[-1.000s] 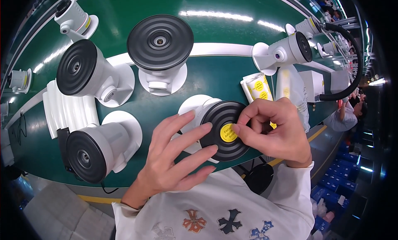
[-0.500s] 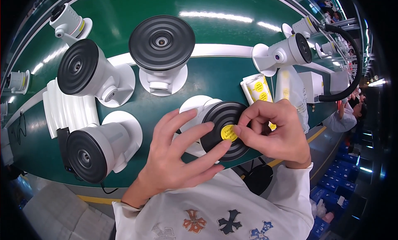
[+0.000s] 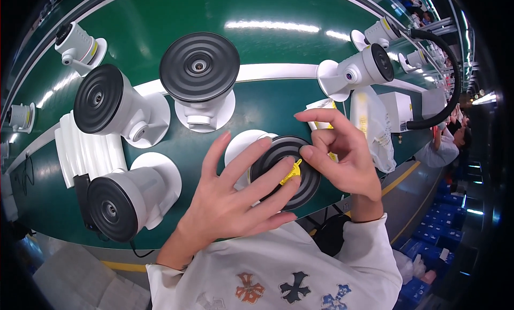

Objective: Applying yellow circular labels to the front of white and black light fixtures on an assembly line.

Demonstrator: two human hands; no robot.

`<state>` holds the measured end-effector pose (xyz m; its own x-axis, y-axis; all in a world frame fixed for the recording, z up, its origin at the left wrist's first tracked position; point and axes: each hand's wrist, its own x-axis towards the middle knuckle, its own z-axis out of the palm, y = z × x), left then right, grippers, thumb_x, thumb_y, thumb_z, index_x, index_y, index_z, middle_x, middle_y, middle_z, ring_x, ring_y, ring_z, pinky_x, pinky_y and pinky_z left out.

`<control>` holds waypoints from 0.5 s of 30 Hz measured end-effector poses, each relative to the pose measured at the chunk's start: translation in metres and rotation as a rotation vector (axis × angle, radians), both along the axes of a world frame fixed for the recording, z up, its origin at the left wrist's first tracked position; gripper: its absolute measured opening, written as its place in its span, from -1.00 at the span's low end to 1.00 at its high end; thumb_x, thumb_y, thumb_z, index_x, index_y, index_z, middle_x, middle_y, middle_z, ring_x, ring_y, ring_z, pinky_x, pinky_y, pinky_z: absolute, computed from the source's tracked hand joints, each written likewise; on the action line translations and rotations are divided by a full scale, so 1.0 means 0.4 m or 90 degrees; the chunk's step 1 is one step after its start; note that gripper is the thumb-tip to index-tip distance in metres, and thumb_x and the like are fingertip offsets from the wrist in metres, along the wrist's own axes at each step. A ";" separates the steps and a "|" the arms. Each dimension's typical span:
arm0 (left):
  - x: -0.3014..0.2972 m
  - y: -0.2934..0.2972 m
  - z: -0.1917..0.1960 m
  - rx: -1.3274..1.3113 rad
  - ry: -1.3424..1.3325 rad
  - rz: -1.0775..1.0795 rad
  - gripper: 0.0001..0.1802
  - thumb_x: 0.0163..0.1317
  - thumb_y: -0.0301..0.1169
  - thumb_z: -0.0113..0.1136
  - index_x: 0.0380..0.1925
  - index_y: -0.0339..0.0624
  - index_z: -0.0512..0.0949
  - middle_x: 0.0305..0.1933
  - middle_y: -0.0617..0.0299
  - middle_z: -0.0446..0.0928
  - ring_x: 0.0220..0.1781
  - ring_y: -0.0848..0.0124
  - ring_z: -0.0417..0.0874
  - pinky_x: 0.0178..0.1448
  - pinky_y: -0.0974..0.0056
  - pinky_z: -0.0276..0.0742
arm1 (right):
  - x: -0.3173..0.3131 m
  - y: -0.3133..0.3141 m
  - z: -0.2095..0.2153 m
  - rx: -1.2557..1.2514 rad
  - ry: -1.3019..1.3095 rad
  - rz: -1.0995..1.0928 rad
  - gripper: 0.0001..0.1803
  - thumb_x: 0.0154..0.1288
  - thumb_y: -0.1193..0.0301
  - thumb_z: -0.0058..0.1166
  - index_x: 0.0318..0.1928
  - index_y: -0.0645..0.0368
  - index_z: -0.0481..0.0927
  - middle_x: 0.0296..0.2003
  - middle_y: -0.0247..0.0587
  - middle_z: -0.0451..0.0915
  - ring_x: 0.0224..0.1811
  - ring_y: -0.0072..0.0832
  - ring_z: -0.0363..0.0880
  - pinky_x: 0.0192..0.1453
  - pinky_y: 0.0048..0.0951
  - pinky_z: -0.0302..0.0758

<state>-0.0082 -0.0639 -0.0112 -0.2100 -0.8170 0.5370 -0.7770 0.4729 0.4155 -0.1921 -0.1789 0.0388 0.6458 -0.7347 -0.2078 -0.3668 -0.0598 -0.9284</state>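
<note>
Yellow sticker (image 3: 290,173) sits mid-face on the black ridged disc (image 3: 309,182), near edge of green desk (image 3: 267,108). Left hand (image 3: 231,202): fingers spread over the sticker. Right hand (image 3: 347,163): thumb and forefinger apart. Step, judged: sticker application. Edge perhaps raised, partly hidden; next move calls for flat, even pressing.

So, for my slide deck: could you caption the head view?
Left hand over a yellow sticker on a ridged black disc, right hand close by, disc-faced white units on the green table.
</note>
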 end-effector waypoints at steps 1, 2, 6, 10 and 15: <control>-0.003 -0.006 0.003 0.003 -0.004 0.004 -0.55 0.03 0.12 0.27 -0.14 0.19 0.67 0.11 0.40 0.55 0.20 0.05 0.45 0.34 -0.34 0.11 | -0.001 0.003 -0.007 0.033 -0.038 -0.007 -0.54 0.27 0.58 0.13 0.17 0.23 0.39 -0.67 -0.61 0.17 -0.62 -0.84 0.09 -0.48 -0.68 0.05; -0.007 -0.012 0.004 0.001 -0.004 0.002 -0.55 0.03 0.12 0.27 -0.14 0.19 0.67 0.11 0.40 0.55 0.20 0.05 0.45 0.34 -0.34 0.11 | -0.002 0.005 -0.013 0.066 -0.077 -0.014 -0.53 0.28 0.58 0.12 0.20 0.23 0.37 -0.67 -0.61 0.16 -0.61 -0.83 0.09 -0.46 -0.69 0.05; -0.011 -0.017 -0.002 -0.032 -0.017 0.037 -0.52 -0.07 0.09 0.36 -0.15 0.18 0.66 0.05 0.46 0.58 0.15 0.13 0.51 0.35 -0.36 0.09 | -0.009 0.004 -0.027 0.096 -0.089 -0.030 -0.52 0.31 0.57 0.10 0.23 0.23 0.35 -0.66 -0.61 0.15 -0.59 -0.83 0.08 -0.44 -0.69 0.06; -0.007 0.004 -0.035 -0.112 -0.014 0.069 -0.52 -0.08 0.15 0.37 -0.19 0.21 0.68 -0.04 0.49 0.63 0.10 0.12 0.53 0.37 -0.38 0.02 | -0.013 0.005 -0.030 0.109 -0.107 -0.006 -0.55 0.35 0.57 0.03 0.24 0.28 0.33 -0.66 -0.60 0.18 -0.60 -0.83 0.10 -0.49 -0.69 0.05; -0.015 -0.022 -0.025 -0.099 0.021 0.032 -0.56 -0.15 0.04 0.44 -0.24 0.17 0.69 -0.05 0.54 0.62 0.07 0.25 0.58 0.35 -0.34 0.11 | -0.013 0.009 -0.040 0.127 -0.125 -0.016 -0.56 0.36 0.55 0.06 0.22 0.24 0.36 -0.66 -0.62 0.16 -0.58 -0.84 0.10 -0.42 -0.70 0.11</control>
<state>-0.0141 -0.0727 -0.0214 -0.1513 -0.7320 0.6643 -0.7879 0.4951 0.3661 -0.1973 -0.1753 0.0227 0.6699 -0.7084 -0.2222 -0.1777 0.1376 -0.9744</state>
